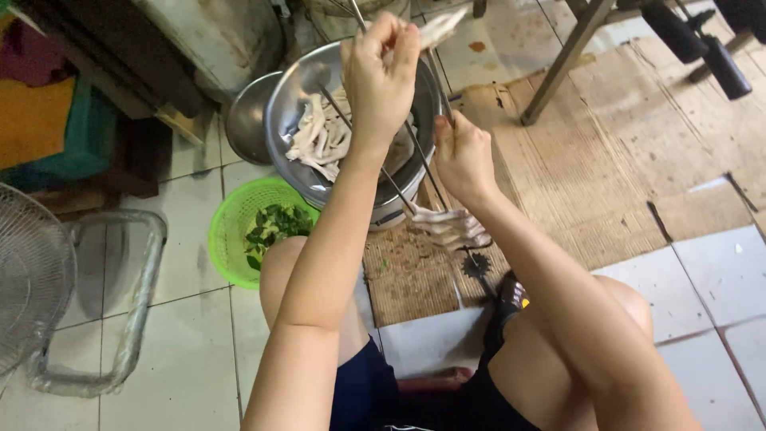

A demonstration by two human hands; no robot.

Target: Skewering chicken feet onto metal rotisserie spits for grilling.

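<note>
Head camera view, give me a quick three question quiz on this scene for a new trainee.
1. True or false: the green basket holds leafy greens.
2. What does the left hand pinch at the top of the skewers? A) a pale strip of meat B) a spoon C) a leaf
3. Fill in: pale meat pieces lie in the metal ____.

Key:
1. True.
2. A; the right hand grips the skewers lower down, and more threaded meat hangs below.
3. Bowl.
</note>
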